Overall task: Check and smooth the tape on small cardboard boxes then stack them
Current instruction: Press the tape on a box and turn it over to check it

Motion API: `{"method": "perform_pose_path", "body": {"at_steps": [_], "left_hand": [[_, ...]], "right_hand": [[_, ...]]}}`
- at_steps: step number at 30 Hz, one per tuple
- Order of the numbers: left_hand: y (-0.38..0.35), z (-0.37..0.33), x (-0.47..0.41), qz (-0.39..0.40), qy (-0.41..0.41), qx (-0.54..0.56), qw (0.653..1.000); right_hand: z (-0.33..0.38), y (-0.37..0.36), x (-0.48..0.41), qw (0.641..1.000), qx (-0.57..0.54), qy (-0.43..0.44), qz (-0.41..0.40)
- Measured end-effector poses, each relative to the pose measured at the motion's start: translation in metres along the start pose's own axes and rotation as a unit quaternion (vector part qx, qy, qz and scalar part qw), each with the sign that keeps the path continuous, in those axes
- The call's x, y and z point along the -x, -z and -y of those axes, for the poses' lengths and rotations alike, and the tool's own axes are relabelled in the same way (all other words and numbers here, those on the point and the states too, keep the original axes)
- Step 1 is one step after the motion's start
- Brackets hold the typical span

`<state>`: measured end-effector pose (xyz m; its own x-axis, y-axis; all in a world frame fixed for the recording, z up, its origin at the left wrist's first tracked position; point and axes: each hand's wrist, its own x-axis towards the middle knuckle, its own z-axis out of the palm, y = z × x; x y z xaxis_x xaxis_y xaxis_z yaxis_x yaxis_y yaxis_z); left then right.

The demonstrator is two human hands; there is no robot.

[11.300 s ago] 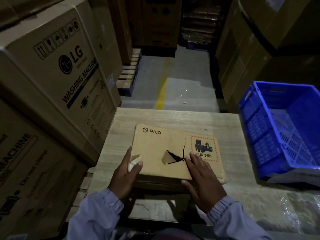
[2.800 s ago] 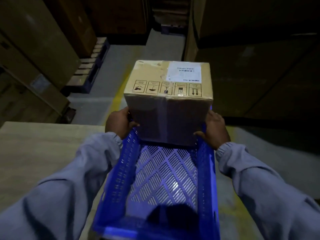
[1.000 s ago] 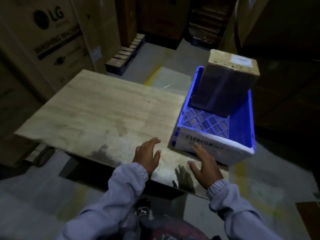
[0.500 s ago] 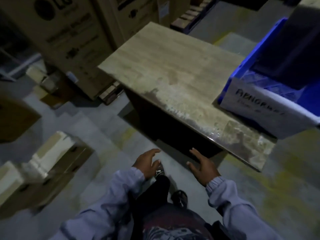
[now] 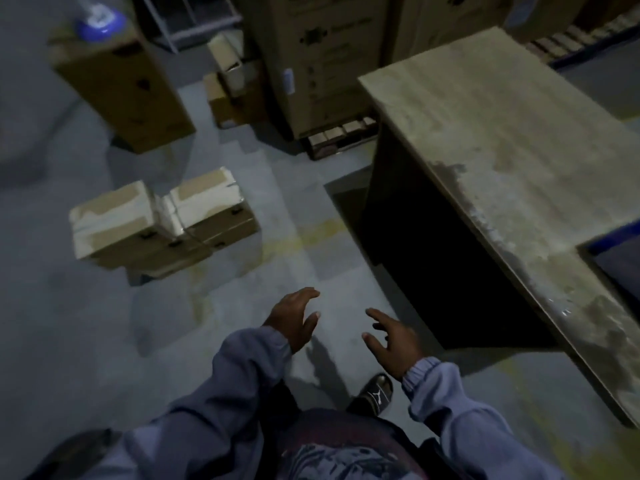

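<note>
Dimly lit, seen from the head looking down at a grey warehouse floor [image 5: 86, 341]. Both hands reach forward over it, empty. The left hand [image 5: 292, 320] is palm down with its fingers [image 5: 308, 294] loosely spread and slightly bent, holding nothing. The right hand [image 5: 394, 342] is just beside it, fingers splayed and relaxed, also holding nothing. Blue-grey sleeves [image 5: 242, 382] cover both arms.

The small cardboard boxes [image 5: 162, 220] stand on the floor well beyond the left fingers and off to their left — two side by side on top, touching, with more cardboard beneath them. Pale tape covers their upward faces. The pair forms a row running left to right; each box's brown side faces the person. Blur hides which edge of a box is the longer one.

To the right of the right fingers stands a wooden worktop [image 5: 502, 140], its near edge worn, with a corner of a blue crate [image 5: 620, 232] on it. Large cartons [image 5: 329, 64] rise far ahead of the fingers. A black sandal [image 5: 375, 393] shows below the right wrist.
</note>
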<state>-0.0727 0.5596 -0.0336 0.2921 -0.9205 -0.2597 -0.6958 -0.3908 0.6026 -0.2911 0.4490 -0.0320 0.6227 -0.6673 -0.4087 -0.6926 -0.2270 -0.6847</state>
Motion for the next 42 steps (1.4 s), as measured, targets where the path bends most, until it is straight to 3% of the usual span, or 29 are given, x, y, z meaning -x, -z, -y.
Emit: {"method": "perform_pose_path", "body": {"at_steps": [9, 15, 23, 28, 42], "left_hand": [[0.099, 0.157, 0.077, -0.114, 0.125, 0.106, 0.98], [0.157, 0.237, 0.127, -0.178, 0.167, 0.114, 0.963], [0.193, 0.31, 0.163, -0.197, 0.283, 0.155, 0.926], [0.221, 0.363, 0.164, -0.218, 0.31, 0.184, 0.907], [0.388, 0.511, 0.101, -0.222, 0.383, 0.186, 0.877]], "right_hand": [[0.162, -0.105, -0.067, 0.988, 0.104, 0.077, 0.082], [0.259, -0.167, -0.102, 0.973, 0.134, 0.131, 0.132], [0.363, -0.231, -0.156, 0.95, 0.182, 0.17, 0.187], [0.417, -0.277, -0.214, 0.938, 0.19, 0.197, 0.213], [0.541, -0.375, -0.388, 0.926, 0.207, 0.145, 0.282]]}}
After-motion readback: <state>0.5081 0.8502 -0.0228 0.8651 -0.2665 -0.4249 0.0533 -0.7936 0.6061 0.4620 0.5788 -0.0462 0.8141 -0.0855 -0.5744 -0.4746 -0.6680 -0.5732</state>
